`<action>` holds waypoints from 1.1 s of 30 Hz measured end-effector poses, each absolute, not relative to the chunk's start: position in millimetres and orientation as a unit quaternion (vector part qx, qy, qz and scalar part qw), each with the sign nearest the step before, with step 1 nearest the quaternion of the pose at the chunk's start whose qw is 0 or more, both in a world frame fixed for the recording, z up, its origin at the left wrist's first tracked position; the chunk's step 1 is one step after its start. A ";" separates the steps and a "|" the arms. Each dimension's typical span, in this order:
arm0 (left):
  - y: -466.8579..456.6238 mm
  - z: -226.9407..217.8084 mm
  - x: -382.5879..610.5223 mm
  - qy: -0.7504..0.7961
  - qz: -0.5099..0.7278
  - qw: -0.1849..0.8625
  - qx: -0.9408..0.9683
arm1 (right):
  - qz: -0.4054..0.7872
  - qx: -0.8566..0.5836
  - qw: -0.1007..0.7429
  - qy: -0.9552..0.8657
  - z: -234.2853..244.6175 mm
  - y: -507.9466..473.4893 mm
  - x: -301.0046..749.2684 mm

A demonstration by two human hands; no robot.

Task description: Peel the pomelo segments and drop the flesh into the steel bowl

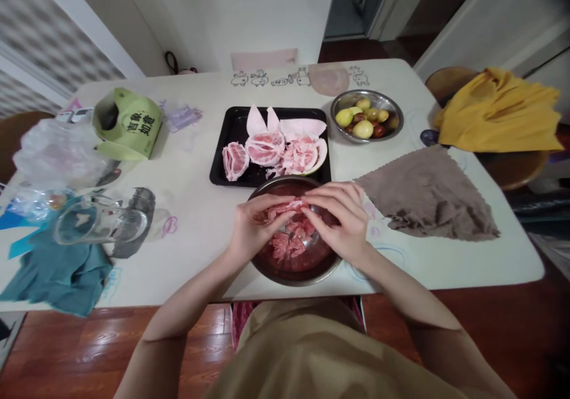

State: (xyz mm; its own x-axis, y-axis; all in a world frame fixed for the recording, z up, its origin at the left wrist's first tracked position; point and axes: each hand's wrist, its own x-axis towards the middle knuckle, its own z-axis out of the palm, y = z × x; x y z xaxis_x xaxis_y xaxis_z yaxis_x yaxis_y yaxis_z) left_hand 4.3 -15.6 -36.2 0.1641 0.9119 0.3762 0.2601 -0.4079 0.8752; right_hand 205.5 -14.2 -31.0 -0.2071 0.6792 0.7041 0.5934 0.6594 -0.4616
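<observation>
The left hand [249,231] and right hand [342,221] pinch one pomelo piece [285,208] between them over the bowl [294,279] at 6 o'clock, with the tray [221,168] at 12. Pulled unevenly, the flesh could tear and drop past the rim onto the tabletop [200,221].

The 2 forearms angle inward; left hand [252,231] and right hand [344,221] meet, fingertips pinched together.

The person wears a plain khaki-tan garment [312,351], smooth and unpatterned, that falls in soft folds over the torso and lap. The left forearm [178,316] and right forearm [414,310] are bare along their whole visible length. The left hand [252,233] and right hand [342,221] are bare too.
</observation>
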 end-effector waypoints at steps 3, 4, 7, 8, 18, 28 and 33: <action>-22.6 -36.5 4.9 0.436 0.491 0.316 0.685 | -0.039 -0.414 0.489 -0.767 -29.7 -20.7 199.6; -24.8 -36.6 5.3 0.438 0.492 0.316 0.683 | -0.050 -0.418 0.487 -0.765 -29.7 -22.5 197.5; -29.4 -35.8 6.1 0.449 0.491 0.315 0.677 | -0.058 -0.432 0.481 -0.760 -30.6 -26.2 192.5; -30.2 -35.2 6.2 0.452 0.487 0.313 0.678 | -0.061 -0.435 0.481 -0.759 -30.9 -26.9 191.3; -39.3 -36.2 8.6 0.440 0.496 0.341 0.667 | -0.106 -0.463 0.484 -0.735 -29.0 -31.9 179.5; -47.8 -43.7 15.9 0.375 0.583 0.330 0.641 | -0.143 -0.468 0.499 -0.715 -25.7 -36.9 174.3; -46.5 -44.0 15.8 0.378 0.585 0.292 0.656 | -0.192 -0.478 0.478 -0.712 -26.7 -39.0 173.1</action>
